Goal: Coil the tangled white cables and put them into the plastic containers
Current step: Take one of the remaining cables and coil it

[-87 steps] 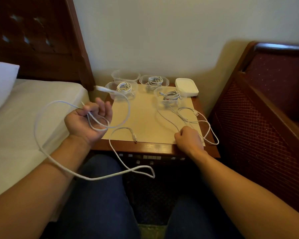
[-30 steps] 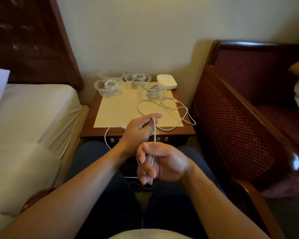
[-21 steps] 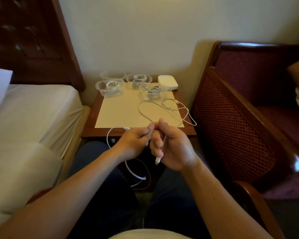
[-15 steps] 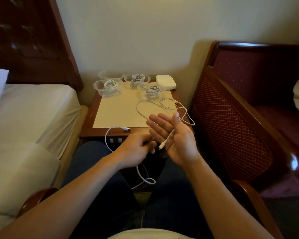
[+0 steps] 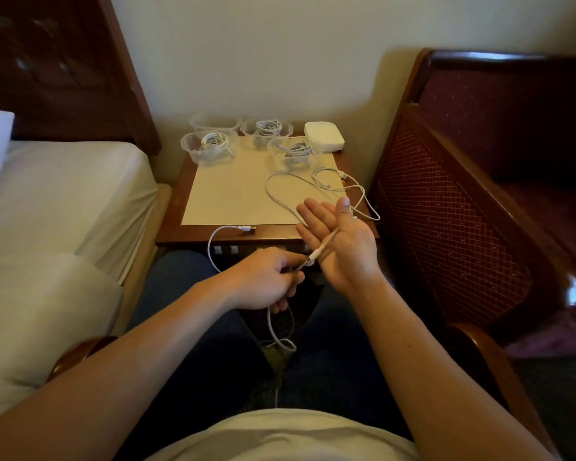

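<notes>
Head view: three containers (image 5: 209, 146) hold coiled cables; left hand (image 5: 266, 281) pinches cable (image 5: 326, 244) across flat right hand (image 5: 341, 247).

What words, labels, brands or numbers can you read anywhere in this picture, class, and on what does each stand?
None can be read.
Containers: clear plastic, no print visible.
White box: blank on the sides that show.
Paper sheet: blank.
Cable across the right hand, pinched by the left hand: no marking shows.
Red speck in the near container: too small to read.
</notes>
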Demonstrator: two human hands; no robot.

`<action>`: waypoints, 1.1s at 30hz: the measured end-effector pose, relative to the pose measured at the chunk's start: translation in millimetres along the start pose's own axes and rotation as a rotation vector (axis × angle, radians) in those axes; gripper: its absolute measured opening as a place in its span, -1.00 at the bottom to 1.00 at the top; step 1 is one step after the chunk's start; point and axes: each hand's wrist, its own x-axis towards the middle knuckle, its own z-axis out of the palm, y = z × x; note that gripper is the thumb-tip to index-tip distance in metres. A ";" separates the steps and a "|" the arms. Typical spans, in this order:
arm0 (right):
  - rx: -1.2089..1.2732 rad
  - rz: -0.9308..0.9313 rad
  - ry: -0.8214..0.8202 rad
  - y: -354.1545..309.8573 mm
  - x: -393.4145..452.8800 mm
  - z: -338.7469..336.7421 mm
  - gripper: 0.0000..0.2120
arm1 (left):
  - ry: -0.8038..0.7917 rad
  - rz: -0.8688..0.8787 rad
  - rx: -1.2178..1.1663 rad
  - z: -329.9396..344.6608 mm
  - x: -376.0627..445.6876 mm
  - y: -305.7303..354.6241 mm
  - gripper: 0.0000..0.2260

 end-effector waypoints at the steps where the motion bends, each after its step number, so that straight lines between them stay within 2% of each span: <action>1: -0.008 -0.001 0.001 -0.6 2.0 -0.4 -0.44 | -0.003 -0.014 -0.040 1.0 -0.1 0.2 -0.75; 4: -0.242 -0.027 -0.010 -0.7 5.0 -2.2 -0.58 | 0.029 0.016 0.011 -4.9 0.8 -0.2 -0.79; 6: -0.597 -0.085 -0.030 1.5 9.5 -10.2 -0.77 | 0.052 0.008 0.096 -13.5 -0.8 -0.2 -0.85; 8: -0.991 -0.123 -0.086 3.0 13.6 -19.9 -0.83 | 0.086 -0.009 0.168 -22.6 -2.7 -0.6 -0.88; 10: -1.213 -0.026 -0.177 3.1 12.8 -24.0 -0.77 | 0.161 0.029 0.295 -31.2 -3.4 -1.9 -0.87; 13: -1.257 0.156 -0.286 6.0 4.4 -15.8 -0.46 | 0.271 0.172 0.482 -40.1 -4.2 -1.2 -0.89; 16: -1.114 0.353 -0.310 11.6 -1.5 -8.6 -0.25 | 0.407 0.373 0.474 -43.0 -3.9 -3.2 -0.96; 18: -0.861 0.519 -0.382 12.8 -3.7 -8.4 -0.21 | 0.499 0.433 0.398 -45.9 -0.9 -8.5 -0.94; 20: -0.562 0.649 -0.507 12.6 -3.5 -12.8 -0.25 | 0.515 0.427 0.255 -47.8 2.7 -18.2 -0.97; 23: -0.205 0.713 -0.690 12.0 -2.7 -19.2 -0.46 | 0.445 0.351 -0.117 -45.5 2.2 -26.6 -0.86; 26: -0.058 0.724 -0.784 10.6 -4.0 -18.7 -0.55 | 0.353 0.274 -0.414 -38.5 -2.3 -24.2 -0.77; 30: 0.119 0.724 -0.827 8.8 -4.3 -10.8 -0.56 | 0.256 0.150 -0.690 -32.8 -3.3 -18.1 -0.72; 33: 0.160 0.723 -0.833 10.0 -6.3 -8.0 -0.55 | 0.226 0.128 -0.753 -33.0 -0.9 -16.7 -0.73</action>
